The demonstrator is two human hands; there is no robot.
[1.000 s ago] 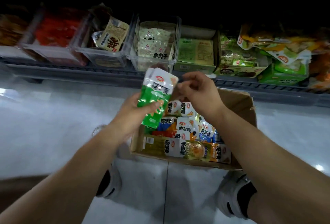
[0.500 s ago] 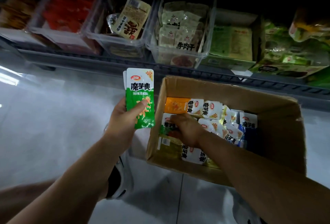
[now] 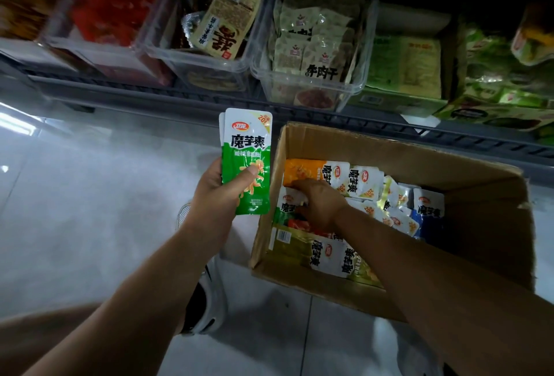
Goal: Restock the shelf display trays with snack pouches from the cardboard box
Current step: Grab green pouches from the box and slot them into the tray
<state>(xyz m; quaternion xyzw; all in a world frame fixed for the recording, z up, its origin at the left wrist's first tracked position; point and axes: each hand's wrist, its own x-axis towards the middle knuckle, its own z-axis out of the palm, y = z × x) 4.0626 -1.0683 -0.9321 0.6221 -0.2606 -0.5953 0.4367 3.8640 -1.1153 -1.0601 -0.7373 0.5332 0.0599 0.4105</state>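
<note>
Left hand (image 3: 218, 193): curled round a thin stack of green pouches (image 3: 247, 148), thumb pressed across the printed front, fingers behind

Green pouches: held upright just left of the cardboard box (image 3: 485, 211), apparently not touching it

Right hand (image 3: 322, 205): down inside the box, palm down, fingers bent onto the packs at the left end; cannot tell whether anything is pinched, fingertips hidden among the packs

Loose pouches (image 3: 364, 179): heaped in the box, overlapping at all angles, white tops with orange, green, blue and yellow bodies

Weight: probably light, judging by several carried in one hand

Stiffness: soft flat film packs, likely to bend and sag if taken by one corner; sealed edges probably firmer

Surface: glossy and catching the light, so likely slippery one against another; a stack apt to fan out or slide unless squeezed front and back

Where to take hold: across the lower half, thumb in front and fingers behind, as with the stack; in the box, best pinched by a free sealed edge and lifted out flat, not dug from under the heap

Fragility: little risk of breakage, though hard squeezing could crease a pack or strain a seal

Display trays (image 3: 353, 88): clear tubs on the shelf above the box, holding other packs; cannot tell which one suits the green ones

Step in hand: seemingly gathering more matching packs before going up to the shelf
</note>
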